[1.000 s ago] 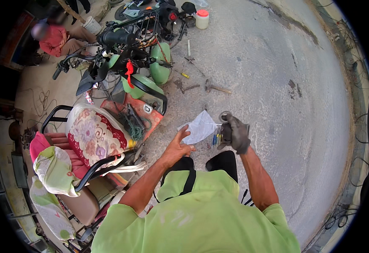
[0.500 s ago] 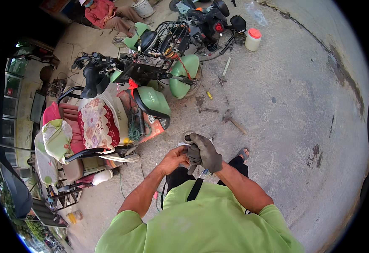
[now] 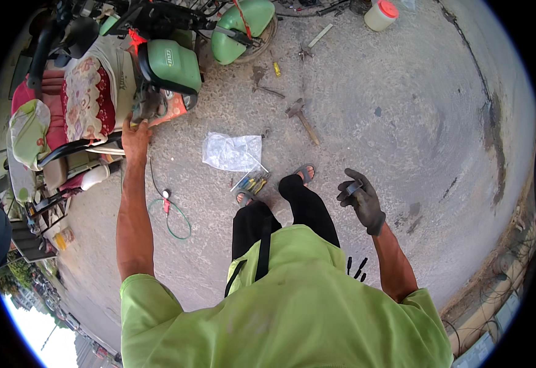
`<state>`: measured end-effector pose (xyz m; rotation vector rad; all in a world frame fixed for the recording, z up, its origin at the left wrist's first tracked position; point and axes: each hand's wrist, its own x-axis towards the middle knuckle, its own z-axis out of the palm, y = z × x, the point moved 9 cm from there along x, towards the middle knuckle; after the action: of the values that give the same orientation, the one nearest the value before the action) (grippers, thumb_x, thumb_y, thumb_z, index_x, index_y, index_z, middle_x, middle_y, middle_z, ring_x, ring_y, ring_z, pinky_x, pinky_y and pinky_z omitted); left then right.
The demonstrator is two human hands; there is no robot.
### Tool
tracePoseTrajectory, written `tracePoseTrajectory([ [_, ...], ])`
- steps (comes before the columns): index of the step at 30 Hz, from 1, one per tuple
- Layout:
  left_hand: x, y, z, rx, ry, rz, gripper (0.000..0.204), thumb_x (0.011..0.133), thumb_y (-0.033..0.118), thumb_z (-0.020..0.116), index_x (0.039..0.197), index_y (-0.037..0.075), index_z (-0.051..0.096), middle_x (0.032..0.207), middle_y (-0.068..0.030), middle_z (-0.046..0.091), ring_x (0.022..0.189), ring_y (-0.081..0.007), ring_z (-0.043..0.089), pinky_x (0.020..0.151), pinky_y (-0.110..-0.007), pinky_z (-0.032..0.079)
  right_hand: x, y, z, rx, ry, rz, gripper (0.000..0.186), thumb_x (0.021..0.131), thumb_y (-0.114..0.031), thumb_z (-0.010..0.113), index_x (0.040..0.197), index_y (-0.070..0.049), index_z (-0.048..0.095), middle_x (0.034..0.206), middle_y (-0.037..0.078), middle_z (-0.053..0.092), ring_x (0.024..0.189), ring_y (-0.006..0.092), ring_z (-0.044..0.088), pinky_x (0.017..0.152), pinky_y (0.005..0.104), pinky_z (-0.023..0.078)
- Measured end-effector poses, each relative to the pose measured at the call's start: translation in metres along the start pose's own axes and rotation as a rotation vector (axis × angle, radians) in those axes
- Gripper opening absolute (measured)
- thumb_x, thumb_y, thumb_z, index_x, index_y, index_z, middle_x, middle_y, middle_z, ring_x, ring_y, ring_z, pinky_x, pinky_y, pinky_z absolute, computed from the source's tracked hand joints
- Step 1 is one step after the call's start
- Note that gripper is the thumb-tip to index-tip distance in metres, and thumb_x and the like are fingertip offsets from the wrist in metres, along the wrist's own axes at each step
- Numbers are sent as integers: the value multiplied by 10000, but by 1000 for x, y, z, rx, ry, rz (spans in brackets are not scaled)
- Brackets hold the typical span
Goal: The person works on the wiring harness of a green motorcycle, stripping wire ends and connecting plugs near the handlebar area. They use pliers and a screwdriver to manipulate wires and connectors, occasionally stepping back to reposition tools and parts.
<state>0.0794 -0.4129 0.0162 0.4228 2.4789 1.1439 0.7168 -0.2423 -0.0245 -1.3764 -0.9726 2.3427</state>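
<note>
Left hand (image 3: pixel 136 136) bare, reaching far left, fingers resting on the scooter's orange underside (image 3: pixel 168 110) without a clear grip; gloved right hand (image 3: pixel 361 197) curled around a small metal part (image 3: pixel 353 187), held well right of the scooter.

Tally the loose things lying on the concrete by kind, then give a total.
Clear plastic bag: 1
Hammer: 1
White jar with red lid: 1
Green wire loop: 1
Cluster of small hand tools: 1
Total: 5
</note>
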Motion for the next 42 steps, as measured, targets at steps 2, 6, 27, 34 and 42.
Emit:
tracePoseTrajectory([
  [2,-16,-44,39,-103,-74,-65,545,915,158,644,1424,23,499,948,-53,699,735,-108,637,646,-253,485,14,39,10,68,-126,79,481,963,-104,543,1436,-50,473,1226,110,629,1034,235,678,831,358,588],
  [6,-108,-222,169,25,-470,-281,397,908,208,659,1267,39,643,903,-20,691,792,-102,653,677,-255,482,52,164,54,192,-276,356,491,968,23,495,1445,-90,487,1255,75,627,1101,216,659,902,370,574],
  [27,-333,-672,494,879,-635,64,264,814,221,714,1042,114,634,1033,-127,669,987,-305,679,824,-495,511,112,467,100,75,-402,835,436,945,154,517,1345,-10,573,1083,61,612,1011,124,591,918,279,512],
  [34,-331,-671,483,554,-569,-247,241,841,208,639,1034,65,636,927,-201,706,900,-409,691,786,-537,527,116,472,97,94,-321,893,358,973,104,516,1310,14,592,1048,73,609,870,103,542,793,254,478],
  [42,-286,-561,422,164,-545,-556,390,833,332,722,911,-33,611,749,-225,641,684,-294,654,678,-412,520,120,474,84,82,-354,851,364,928,49,398,1181,24,658,940,79,643,746,108,536,686,270,457],
])
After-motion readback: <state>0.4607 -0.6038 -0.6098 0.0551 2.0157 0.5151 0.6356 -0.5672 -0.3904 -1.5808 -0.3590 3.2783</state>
